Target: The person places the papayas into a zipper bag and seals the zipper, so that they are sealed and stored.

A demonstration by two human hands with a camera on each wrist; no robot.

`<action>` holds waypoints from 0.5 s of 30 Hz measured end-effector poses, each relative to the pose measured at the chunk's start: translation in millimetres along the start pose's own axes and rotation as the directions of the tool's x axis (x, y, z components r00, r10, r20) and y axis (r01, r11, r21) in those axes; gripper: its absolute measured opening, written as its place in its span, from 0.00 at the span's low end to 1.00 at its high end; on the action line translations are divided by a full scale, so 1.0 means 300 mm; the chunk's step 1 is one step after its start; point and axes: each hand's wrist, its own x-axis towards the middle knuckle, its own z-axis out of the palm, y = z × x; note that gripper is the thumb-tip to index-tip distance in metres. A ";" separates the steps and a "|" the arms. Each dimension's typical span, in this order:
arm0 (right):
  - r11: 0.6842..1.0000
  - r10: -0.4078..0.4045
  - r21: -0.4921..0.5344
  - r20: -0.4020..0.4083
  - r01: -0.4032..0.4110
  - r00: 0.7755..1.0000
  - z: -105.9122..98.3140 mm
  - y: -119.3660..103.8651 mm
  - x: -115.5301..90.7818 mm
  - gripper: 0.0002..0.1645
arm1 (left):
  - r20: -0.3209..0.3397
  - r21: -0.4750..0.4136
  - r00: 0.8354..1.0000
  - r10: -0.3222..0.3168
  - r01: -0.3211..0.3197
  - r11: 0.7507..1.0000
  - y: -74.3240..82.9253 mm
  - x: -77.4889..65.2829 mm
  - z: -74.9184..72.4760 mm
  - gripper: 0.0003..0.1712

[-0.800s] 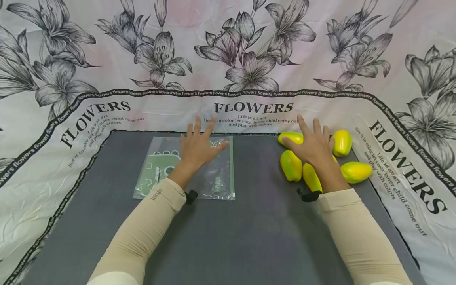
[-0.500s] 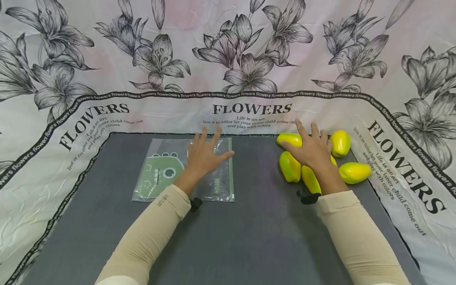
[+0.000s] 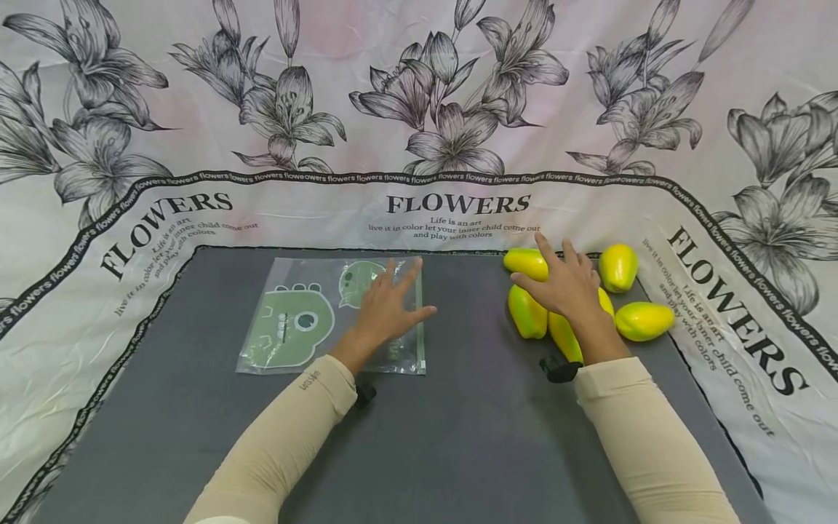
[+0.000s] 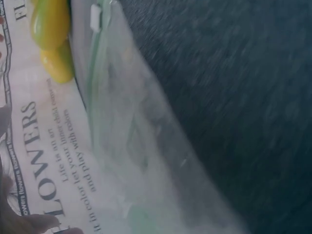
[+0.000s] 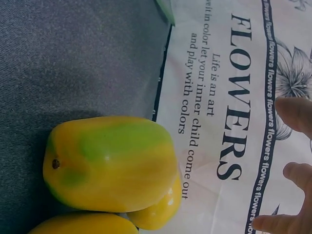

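Left hand (image 3: pixel 385 309) hangs fingers spread over clear zip bag (image 3: pixel 301 327) on grey table (image 3: pixel 458 444); right hand (image 3: pixel 568 287), likewise spread, over yellow fruit (image 3: pixel 527 314). Bag probably light, floppy, slick: pinch zip edge (image 3: pixel 421 356). Fruit likely firm: cup sides

A clear zip bag (image 3: pixel 308 316) printed with green cartoon shapes lies flat beneath a person's spread left hand (image 3: pixel 385 309), its green closure strip (image 3: pixel 420 346) at right, white slider (image 4: pixel 95 18) at the near corner. Farther right, at least six plump yellow fruits (image 3: pixel 527 313), some tinged green, cluster around the spread right hand (image 3: pixel 568 287); whether either hand makes contact is hard to tell.
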 end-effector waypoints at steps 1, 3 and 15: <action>1.000 -0.003 0.000 0.000 0.003 1.000 0.001 -0.003 0.002 0.56 | 0.007 -0.007 1.000 0.005 -0.005 1.000 -0.003 0.000 0.003 0.52; 1.000 -0.004 0.000 0.006 0.004 1.000 0.003 -0.004 0.006 0.56 | 0.030 -0.023 1.000 0.008 -0.008 1.000 -0.006 -0.003 0.011 0.52; 1.000 0.004 -0.002 0.045 -0.004 0.999 0.046 0.020 0.023 0.57 | 0.083 -0.029 0.996 0.037 -0.035 0.999 -0.046 -0.012 0.092 0.52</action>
